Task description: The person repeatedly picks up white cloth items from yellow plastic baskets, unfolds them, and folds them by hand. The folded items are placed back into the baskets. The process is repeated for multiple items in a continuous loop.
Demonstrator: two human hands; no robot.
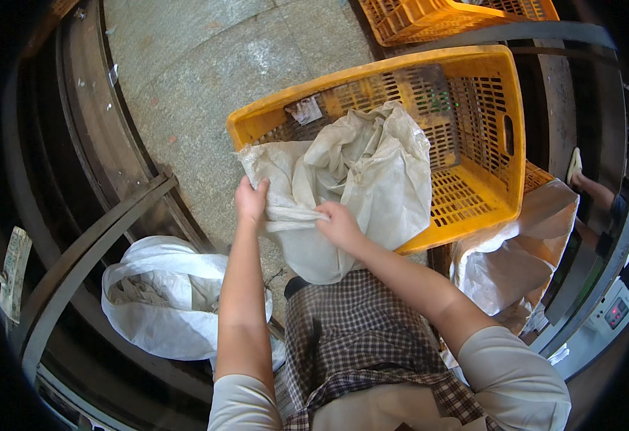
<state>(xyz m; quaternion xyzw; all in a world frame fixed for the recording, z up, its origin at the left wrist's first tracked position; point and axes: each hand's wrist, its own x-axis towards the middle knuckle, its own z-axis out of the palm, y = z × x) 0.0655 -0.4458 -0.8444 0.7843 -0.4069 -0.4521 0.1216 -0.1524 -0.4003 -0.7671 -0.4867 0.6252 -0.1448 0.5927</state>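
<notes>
A crumpled off-white woven sack (361, 172) lies half inside a yellow plastic crate (505, 86) and hangs over its near rim. My left hand (250, 201) grips the sack's left edge at the crate's front corner. My right hand (338, 224) is closed on a fold of the same sack just to the right, below the rim. Both forearms reach up from the lower edge over a checked skirt (361, 337).
An open white sack (160, 294) sits on the floor at lower left beside curved dark metal rails (95, 237). Another pale bag (526, 251) covers an orange crate at right. A second orange crate (429, 18) stands beyond. Another person's leg (591, 188) shows at far right.
</notes>
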